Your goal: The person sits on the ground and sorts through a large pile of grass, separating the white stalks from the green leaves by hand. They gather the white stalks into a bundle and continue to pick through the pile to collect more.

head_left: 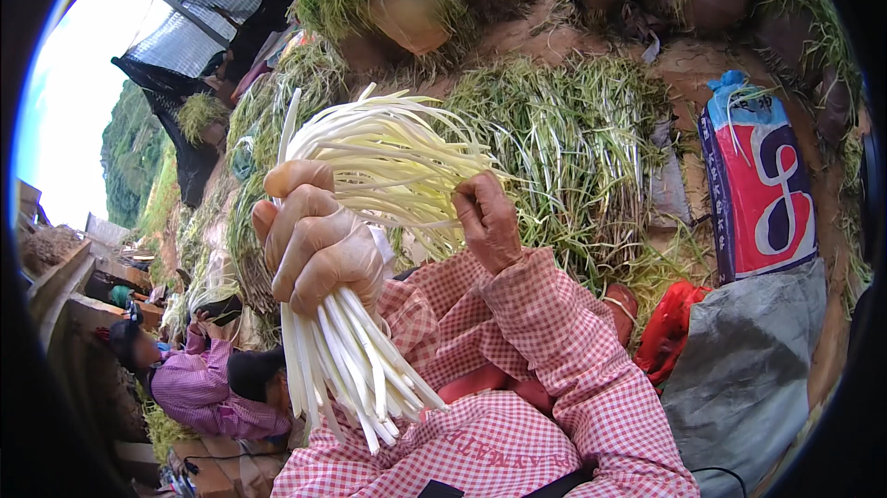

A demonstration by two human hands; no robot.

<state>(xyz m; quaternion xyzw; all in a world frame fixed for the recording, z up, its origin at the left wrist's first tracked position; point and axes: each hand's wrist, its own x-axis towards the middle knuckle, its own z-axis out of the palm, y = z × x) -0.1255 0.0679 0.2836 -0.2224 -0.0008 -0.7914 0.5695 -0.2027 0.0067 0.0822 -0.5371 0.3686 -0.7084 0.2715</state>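
One bundle of pale stalks (356, 359) is clenched in the gloved left grip (319, 239), best held uncrushed; its drooping ends (407, 151) should be handled lightly by the right grip (488, 221), fingertips bunched (whether round a strand cannot be told).
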